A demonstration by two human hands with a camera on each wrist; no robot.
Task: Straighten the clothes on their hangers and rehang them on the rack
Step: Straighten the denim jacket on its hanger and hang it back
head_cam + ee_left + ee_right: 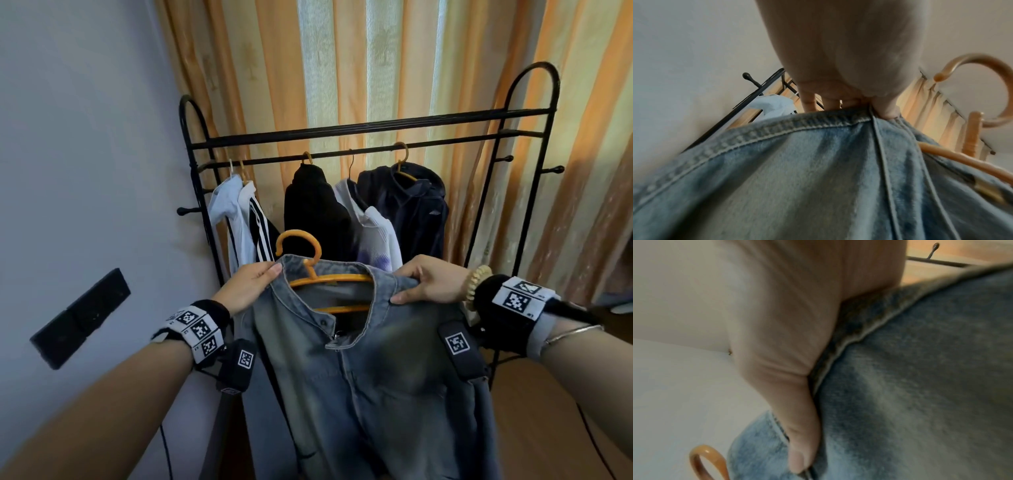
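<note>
1. Room: orange-striped curtain [394,68] at back, pale wall [85,137] on left w/ a dark panel [80,317] on it.
2. Black rack [359,132] stands in front of curtain. On its lower rail hang a white striped top [246,219], black garment [315,212], white tee [375,233] & navy jacket [411,205]. There's a gap on the rail betw. the white top & the black one.
3. Denim shirt [370,370] is off the rack, held up in front of it on an orange hanger [320,274], hook free.
4. Handling (my guess): denim is heavyish, soft but holds shape, not slippery; best taken at shoulder seams by the collar, hook for rehanging.
5. Left hand [248,287] pinches the shirt's left shoulder, thumb on top, fingers behind.
6. Right hand [430,282] pinches the right shoulder likewise, thumb pressed along the seam.
</note>
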